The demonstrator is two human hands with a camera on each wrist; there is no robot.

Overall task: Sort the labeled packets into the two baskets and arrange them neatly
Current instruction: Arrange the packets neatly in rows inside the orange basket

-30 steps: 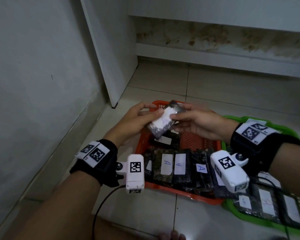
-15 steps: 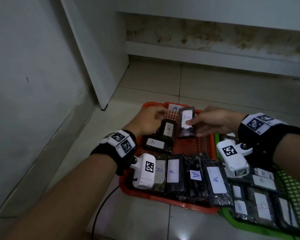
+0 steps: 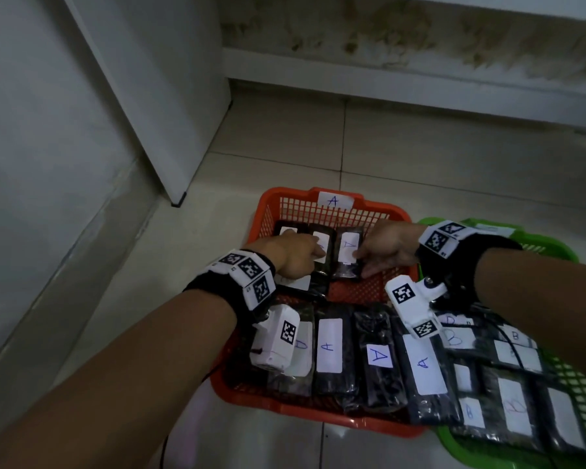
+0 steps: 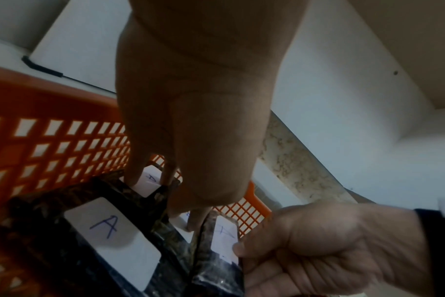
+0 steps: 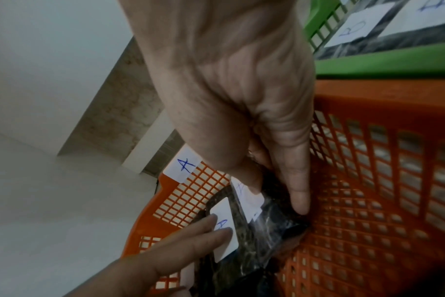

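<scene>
Packets marked A point(image 3: 330, 350), head view: one row lies across the near end of the orange basket point(image 3: 383, 208), and three more lie side by side at its far end.
Packets marked B point(image 3: 516, 406), head view: these are packed in the green basket point(image 3: 564, 253), just beside the orange one.
Left hand point(image 3: 293, 257), head view: it is palm down over the far three, with fingertips on the middle packet point(image 3: 321, 243).
Right hand point(image 3: 391, 247), head view: it is at the outer edge of the end packet point(image 3: 347, 252).
Left fingers point(image 4: 135, 170), left wrist view: they are straight and slightly apart, tips pressing on packets and gripping nothing.
Right thumb point(image 4: 239, 249), left wrist view: it sits on the end packet's label, and the other fingers are curled.
Right fingers point(image 5: 299, 199), right wrist view: they are clamped on the end packet, thumb on its label and one finger along its side.
Left fingers, right wrist view: two lie flat on the middle packet's label.
Paper tag point(image 5: 183, 164): it is marked A and sits on the orange basket's far rim.
</scene>
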